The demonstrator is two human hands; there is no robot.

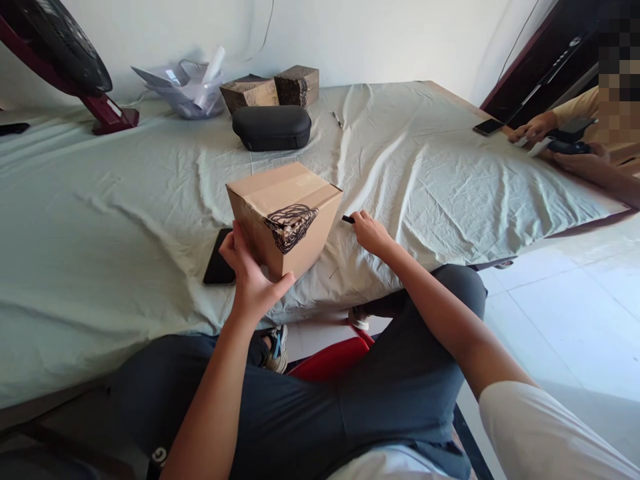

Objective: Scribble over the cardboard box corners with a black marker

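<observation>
Near the cloth's front edge (165,293), the left hand (253,277) is clamping the box (317,233); the right hand (371,233) is pinching a pen (348,219). Scribble (293,225) is covering one corner; other visible areas are showing none.

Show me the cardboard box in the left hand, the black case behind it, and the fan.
Cardboard box (291,225): head view, on its scribbled corner.
Black case (271,124): head view, on its upper shell.
Fan (70,55): head view, on its dark head.
</observation>
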